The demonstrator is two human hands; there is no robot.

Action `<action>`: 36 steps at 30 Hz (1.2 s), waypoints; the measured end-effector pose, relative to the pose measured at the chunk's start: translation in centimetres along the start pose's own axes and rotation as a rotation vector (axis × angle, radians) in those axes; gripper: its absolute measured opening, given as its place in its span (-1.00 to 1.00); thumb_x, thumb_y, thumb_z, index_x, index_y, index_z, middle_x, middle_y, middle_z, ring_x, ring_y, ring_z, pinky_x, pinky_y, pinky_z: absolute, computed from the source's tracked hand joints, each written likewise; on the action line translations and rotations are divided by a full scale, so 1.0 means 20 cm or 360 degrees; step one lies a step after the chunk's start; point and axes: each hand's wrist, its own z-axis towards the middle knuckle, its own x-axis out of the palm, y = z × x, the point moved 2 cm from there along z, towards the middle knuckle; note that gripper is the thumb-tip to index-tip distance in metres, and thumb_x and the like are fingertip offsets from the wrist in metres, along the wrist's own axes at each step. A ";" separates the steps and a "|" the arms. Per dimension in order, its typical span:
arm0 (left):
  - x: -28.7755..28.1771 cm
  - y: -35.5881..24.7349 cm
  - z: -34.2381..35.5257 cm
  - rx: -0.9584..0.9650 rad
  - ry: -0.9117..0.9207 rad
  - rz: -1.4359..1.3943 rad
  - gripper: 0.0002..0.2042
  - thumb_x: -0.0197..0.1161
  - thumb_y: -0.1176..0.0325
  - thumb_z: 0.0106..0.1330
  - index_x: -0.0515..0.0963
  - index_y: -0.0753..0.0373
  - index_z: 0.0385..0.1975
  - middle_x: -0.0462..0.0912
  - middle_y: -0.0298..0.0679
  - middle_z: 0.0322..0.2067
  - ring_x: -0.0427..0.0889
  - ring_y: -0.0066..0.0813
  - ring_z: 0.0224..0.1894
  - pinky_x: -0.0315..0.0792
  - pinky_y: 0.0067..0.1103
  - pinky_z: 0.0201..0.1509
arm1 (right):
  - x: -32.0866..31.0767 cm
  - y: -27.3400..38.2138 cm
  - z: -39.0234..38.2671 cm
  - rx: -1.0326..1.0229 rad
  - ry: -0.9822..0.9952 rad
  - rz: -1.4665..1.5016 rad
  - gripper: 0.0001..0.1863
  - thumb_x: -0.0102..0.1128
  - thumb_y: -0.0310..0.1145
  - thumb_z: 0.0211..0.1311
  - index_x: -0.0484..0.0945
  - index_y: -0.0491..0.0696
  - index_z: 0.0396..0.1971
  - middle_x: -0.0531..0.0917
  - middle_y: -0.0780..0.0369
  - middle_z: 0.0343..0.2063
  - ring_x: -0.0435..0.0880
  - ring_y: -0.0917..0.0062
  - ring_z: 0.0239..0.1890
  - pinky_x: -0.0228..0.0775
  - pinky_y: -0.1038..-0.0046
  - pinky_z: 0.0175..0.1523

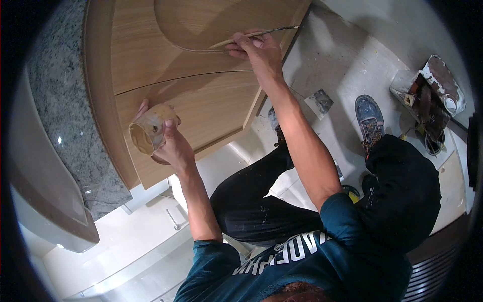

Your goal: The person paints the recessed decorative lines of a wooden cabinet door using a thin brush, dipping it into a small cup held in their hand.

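Note:
My left hand (173, 143) is closed around a small tub (147, 128) smeared with beige paint or filler, tilted so its mouth faces left. My right hand (256, 48) pinches a thin paintbrush (271, 31) with a dark, stained handle. Its tan, pointed end lies by the curved groove of a wood-grain cabinet door (201, 20); whether it touches the wood I cannot tell. A second wood panel (201, 108) sits below a dark seam, close behind the tub.
A speckled grey stone counter (60, 100) borders the cabinet at left. On the tiled floor lies a grey square piece (319, 103) near my shoe (370, 121). A paint-stained tool bag or bucket (427, 95) stands at right by the wall. White drawers (146, 236) are at lower left.

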 end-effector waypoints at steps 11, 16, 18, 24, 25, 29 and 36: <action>-0.01 0.01 -0.01 -0.0018 -0.0013 0.0023 -0.40 0.36 0.25 0.26 0.33 0.35 0.24 0.44 -0.14 0.23 0.60 -0.38 -0.04 0.52 -0.54 -0.22 | 0.03 -0.03 0.00 0.0024 0.0044 0.0028 -0.68 0.29 -0.43 0.34 0.37 -0.22 -0.08 0.70 -0.01 -0.25 0.77 0.32 -0.22 0.71 0.45 -0.10; -0.01 0.00 -0.01 -0.0006 -0.0008 0.0023 -0.41 0.36 0.24 0.27 0.33 0.35 0.23 0.44 -0.14 0.23 0.61 -0.37 -0.04 0.52 -0.55 -0.24 | 0.02 -0.02 0.00 0.0021 0.0046 -0.0034 -0.67 0.28 -0.45 0.34 0.36 -0.24 -0.06 0.70 -0.02 -0.24 0.77 0.32 -0.23 0.71 0.44 -0.09; -0.02 0.00 0.00 0.0012 -0.0004 0.0020 -0.41 0.36 0.24 0.27 0.33 0.36 0.23 0.44 -0.13 0.23 0.61 -0.36 -0.04 0.52 -0.55 -0.24 | 0.02 -0.01 0.00 0.0010 0.0042 -0.0022 -0.67 0.28 -0.46 0.34 0.35 -0.24 -0.05 0.70 -0.02 -0.25 0.78 0.31 -0.23 0.71 0.44 -0.08; 0.00 0.00 0.00 0.0017 0.0006 -0.0048 -0.40 0.37 0.23 0.28 0.32 0.36 0.23 0.43 -0.11 0.24 0.61 -0.35 -0.04 0.53 -0.55 -0.24 | 0.02 -0.03 0.01 -0.0057 0.0047 -0.0006 -0.71 0.25 -0.53 0.32 0.33 -0.26 -0.11 0.70 -0.03 -0.31 0.79 0.34 -0.28 0.74 0.47 -0.18; 0.00 0.00 0.00 0.0018 0.0005 -0.0048 -0.41 0.37 0.23 0.29 0.32 0.36 0.23 0.42 -0.10 0.25 0.61 -0.35 -0.03 0.53 -0.55 -0.24 | 0.02 -0.03 0.00 -0.0055 0.0036 -0.0020 -0.70 0.25 -0.53 0.31 0.33 -0.26 -0.10 0.70 -0.03 -0.31 0.79 0.35 -0.28 0.74 0.46 -0.18; -0.01 0.00 -0.01 0.0009 0.0002 -0.0011 -0.41 0.37 0.23 0.29 0.32 0.35 0.23 0.42 -0.09 0.25 0.61 -0.34 -0.03 0.53 -0.55 -0.24 | 0.02 -0.03 0.00 -0.0077 0.0034 0.0030 -0.69 0.26 -0.53 0.31 0.33 -0.26 -0.10 0.70 -0.03 -0.31 0.79 0.34 -0.28 0.74 0.46 -0.19; -0.02 0.01 -0.01 0.0001 0.0000 -0.0040 -0.40 0.38 0.23 0.28 0.33 0.38 0.24 0.42 -0.08 0.24 0.61 -0.35 -0.04 0.54 -0.55 -0.24 | 0.03 -0.04 0.00 -0.0032 0.0053 0.0006 -0.68 0.26 -0.50 0.32 0.34 -0.26 -0.05 0.71 -0.04 -0.26 0.78 0.31 -0.24 0.72 0.45 -0.10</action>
